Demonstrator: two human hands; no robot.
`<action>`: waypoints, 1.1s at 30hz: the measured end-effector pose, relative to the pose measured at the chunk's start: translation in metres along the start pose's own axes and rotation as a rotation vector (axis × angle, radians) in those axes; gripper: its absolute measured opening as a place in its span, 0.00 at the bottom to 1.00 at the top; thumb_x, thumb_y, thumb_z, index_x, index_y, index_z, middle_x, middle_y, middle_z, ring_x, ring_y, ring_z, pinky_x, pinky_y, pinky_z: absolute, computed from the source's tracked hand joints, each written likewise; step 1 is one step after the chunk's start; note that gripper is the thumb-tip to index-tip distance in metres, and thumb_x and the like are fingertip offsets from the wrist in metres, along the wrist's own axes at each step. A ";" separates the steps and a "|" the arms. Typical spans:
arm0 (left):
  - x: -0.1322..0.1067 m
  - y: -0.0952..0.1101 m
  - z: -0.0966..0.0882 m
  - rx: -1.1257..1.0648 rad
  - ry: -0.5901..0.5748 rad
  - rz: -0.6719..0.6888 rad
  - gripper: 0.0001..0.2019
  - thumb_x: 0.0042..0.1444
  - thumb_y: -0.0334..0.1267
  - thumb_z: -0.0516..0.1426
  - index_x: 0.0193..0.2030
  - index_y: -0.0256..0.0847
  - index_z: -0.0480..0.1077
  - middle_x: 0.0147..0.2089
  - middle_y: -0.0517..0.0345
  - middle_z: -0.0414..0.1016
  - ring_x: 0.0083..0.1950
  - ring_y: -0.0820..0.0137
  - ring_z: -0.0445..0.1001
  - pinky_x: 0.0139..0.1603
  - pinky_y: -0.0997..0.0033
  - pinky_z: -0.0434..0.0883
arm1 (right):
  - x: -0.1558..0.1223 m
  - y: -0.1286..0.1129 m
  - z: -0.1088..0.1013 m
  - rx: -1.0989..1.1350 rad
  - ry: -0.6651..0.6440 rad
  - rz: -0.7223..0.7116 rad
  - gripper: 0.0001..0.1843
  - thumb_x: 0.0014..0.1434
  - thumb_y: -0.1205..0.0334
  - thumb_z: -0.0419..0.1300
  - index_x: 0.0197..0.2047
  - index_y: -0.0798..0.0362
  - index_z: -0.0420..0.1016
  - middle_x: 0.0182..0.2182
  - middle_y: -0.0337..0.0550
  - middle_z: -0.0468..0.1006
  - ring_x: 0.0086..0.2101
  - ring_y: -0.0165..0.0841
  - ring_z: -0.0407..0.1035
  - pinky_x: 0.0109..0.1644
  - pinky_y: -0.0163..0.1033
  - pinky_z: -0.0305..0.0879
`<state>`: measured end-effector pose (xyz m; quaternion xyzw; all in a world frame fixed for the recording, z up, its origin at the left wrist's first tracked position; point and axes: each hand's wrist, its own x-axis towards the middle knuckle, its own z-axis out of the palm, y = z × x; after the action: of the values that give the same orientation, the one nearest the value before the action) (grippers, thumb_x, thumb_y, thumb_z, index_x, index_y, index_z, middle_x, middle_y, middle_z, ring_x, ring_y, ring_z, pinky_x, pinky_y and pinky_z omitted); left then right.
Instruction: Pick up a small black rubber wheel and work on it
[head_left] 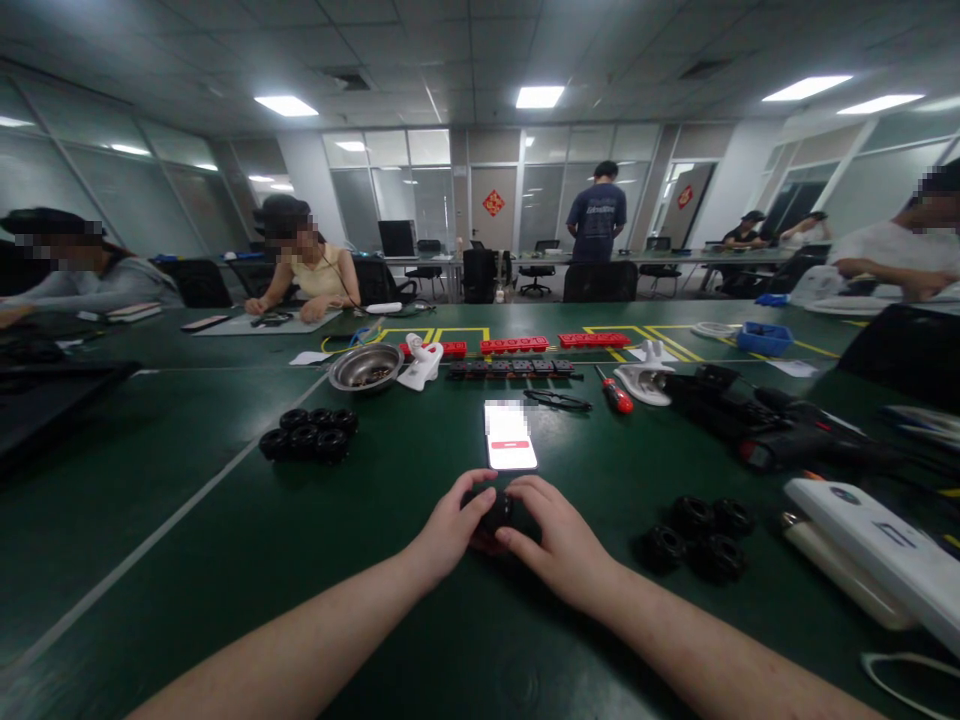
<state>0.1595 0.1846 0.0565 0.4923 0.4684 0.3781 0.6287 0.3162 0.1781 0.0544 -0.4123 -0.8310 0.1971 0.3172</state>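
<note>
My left hand and my right hand curl around a small round black wheel just in front of a lit phone. The thumbs press toward it from both sides, and the fingers cover much of it. A group of black wheels lies to the right of my right hand. Several more black wheels stand close together on the left. Past the phone are black pliers and a red-handled screwdriver.
A metal bowl with small parts, white stands, red strips and a black strip line the far side of the green table. A black device and a white box lie right. Other people sit beyond.
</note>
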 end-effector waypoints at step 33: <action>0.000 -0.005 -0.002 0.005 -0.034 0.028 0.18 0.51 0.45 0.51 0.47 0.40 0.56 0.32 0.58 0.67 0.23 0.72 0.71 0.25 0.70 0.67 | 0.001 -0.002 -0.003 -0.026 -0.017 0.065 0.07 0.57 0.61 0.52 0.34 0.54 0.66 0.32 0.43 0.69 0.35 0.34 0.63 0.38 0.40 0.61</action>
<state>0.1579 0.1839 0.0514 0.5070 0.4517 0.3771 0.6299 0.3162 0.1776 0.0580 -0.4413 -0.8224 0.2000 0.2983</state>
